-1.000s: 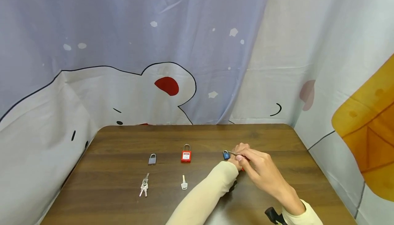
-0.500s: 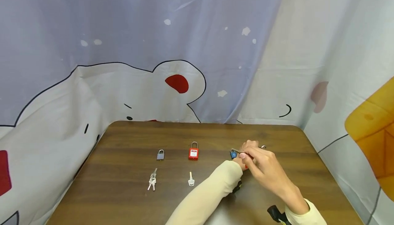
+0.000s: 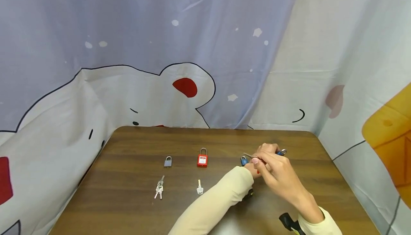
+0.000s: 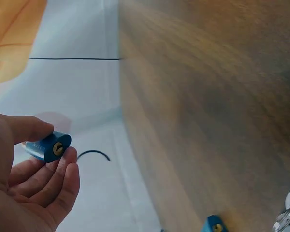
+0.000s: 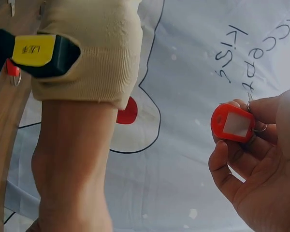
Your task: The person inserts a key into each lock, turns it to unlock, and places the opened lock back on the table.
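In the head view my left hand (image 3: 269,148) reaches out under the right one and holds a blue padlock (image 3: 282,152) by its body. The left wrist view shows that padlock (image 4: 49,147) between thumb and fingers, its brass keyhole facing the camera. My right hand (image 3: 277,172) crosses over the left wrist and pinches a key (image 3: 249,155) whose tip points left. A red key tag (image 5: 233,123) with a white label hangs on a ring at the right fingers. A second blue padlock (image 3: 244,161) lies on the table beside the left wrist.
Further left on the brown table (image 3: 135,206) lie a red padlock (image 3: 202,160), a small grey padlock (image 3: 168,162), a single key (image 3: 199,188) and a bunch of keys (image 3: 159,188). A printed curtain (image 3: 144,99) hangs behind the table.
My left hand has turned and brought the blue padlock into sight at its right side. The right hand keeps its hold on the key. The head view has shifted slightly.
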Available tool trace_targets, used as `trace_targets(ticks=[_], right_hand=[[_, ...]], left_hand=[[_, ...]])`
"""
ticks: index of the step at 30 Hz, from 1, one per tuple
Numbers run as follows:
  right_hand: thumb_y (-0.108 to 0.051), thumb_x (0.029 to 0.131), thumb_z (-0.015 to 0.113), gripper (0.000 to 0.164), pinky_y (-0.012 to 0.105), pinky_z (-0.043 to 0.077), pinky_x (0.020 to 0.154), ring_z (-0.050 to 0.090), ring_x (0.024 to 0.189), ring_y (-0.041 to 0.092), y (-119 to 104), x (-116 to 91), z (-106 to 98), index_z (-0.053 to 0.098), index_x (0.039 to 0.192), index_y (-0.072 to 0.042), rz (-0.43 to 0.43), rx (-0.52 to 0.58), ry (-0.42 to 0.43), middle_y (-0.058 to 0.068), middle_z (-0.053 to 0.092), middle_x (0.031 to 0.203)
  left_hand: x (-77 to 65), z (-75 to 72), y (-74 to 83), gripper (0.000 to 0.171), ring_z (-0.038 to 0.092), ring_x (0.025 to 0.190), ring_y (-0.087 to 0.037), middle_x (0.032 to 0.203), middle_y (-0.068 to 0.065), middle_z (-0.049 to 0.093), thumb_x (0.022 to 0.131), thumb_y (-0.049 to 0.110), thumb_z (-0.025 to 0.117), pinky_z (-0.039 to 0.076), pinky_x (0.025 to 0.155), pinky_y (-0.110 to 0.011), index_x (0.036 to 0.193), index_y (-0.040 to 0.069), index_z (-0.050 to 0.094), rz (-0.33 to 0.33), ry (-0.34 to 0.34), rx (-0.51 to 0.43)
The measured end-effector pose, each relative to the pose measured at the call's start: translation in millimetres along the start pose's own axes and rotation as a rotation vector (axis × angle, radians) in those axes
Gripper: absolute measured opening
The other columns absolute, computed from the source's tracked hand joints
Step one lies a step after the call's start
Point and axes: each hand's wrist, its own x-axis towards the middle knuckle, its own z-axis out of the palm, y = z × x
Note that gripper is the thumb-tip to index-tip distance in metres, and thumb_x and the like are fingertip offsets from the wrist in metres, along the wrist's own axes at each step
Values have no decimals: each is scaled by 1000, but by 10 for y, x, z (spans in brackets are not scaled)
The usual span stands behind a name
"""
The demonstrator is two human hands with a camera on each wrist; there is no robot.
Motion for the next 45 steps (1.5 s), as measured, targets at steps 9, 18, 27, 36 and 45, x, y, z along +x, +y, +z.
trace_targets(ticks=[9,18,27,36,45], right_hand=[[-2,85,62,15,12,42,63,50,68,-3,-77,15,-15,64,90,-15,-19,48,51,-13,57,76],[-2,87,60,12,11,41,65,50,67,-3,-142,42,-38,64,90,-13,-33,72,78,-12,56,74],[0,86,60,15,10,42,62,50,66,-4,-185,90,-9,62,86,-14,-19,115,66,-12,55,71],[2,84,62,18,11,42,62,50,65,-3,-227,111,26,63,89,-15,-15,125,93,-11,55,70],[-3,87,60,10,10,43,63,51,65,-3,-298,41,49,65,91,-11,-62,114,92,-11,56,71]], left_hand=[[-125,-135,-140,9,54,67,2,77,10,64,83,24,64,38,58,-5,89,17,64,14,98,-36],[-381,-525,-249,18,55,69,3,81,6,66,78,21,71,42,62,-4,93,14,64,24,226,-122],[-635,-922,-341,15,62,71,-3,82,2,67,79,17,70,50,65,-11,92,11,64,32,393,-159],[-892,-1233,-319,15,63,70,-6,80,1,68,78,17,71,53,64,-20,90,11,65,24,500,-280],[-1095,-1441,-230,14,63,72,-7,81,3,68,79,20,71,51,68,-20,90,14,65,50,567,-310]])
